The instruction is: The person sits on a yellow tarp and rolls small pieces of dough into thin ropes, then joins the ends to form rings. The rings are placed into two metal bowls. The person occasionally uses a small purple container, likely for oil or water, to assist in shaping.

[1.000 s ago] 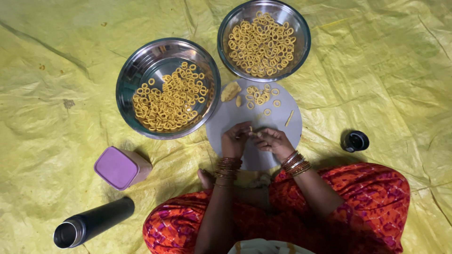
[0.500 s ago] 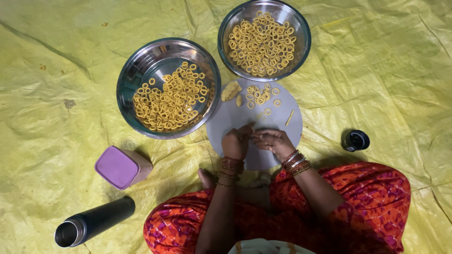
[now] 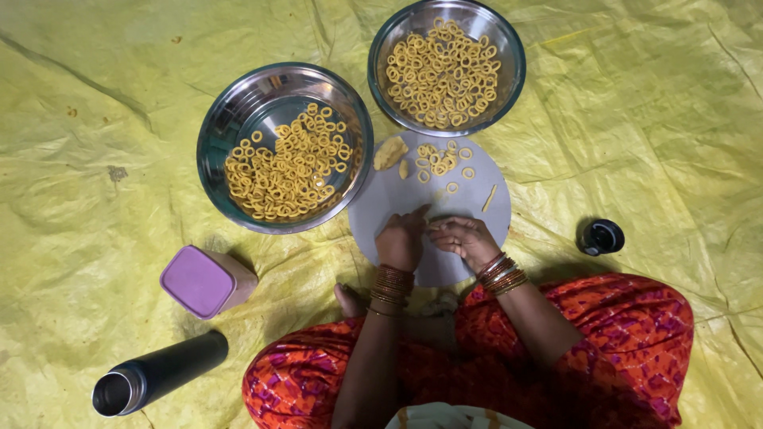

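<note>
My left hand [image 3: 402, 238] and my right hand [image 3: 465, 239] meet over the near part of a round grey board [image 3: 477, 213], fingertips pinched together on a thin yellow strip of dough between them. Both wrists carry bangles. At the board's far side lie several small dough rings [image 3: 442, 159], a lump of dough [image 3: 389, 152] and a short dough stick [image 3: 489, 198]. Two steel bowls hold many dough rings: a bigger one [image 3: 284, 147] to the left and another [image 3: 445, 65] beyond the board.
A yellow plastic sheet [image 3: 119, 103] covers the floor. A purple-lidded box [image 3: 205, 281] and a dark open flask [image 3: 155, 373] lie at the lower left. A small black cap [image 3: 600, 237] sits to the right. My orange-patterned knees [image 3: 620, 342] frame the bottom.
The hands have stayed at the same spot on the board, with the fingers shifting slightly on the dough. Nothing else has moved.
</note>
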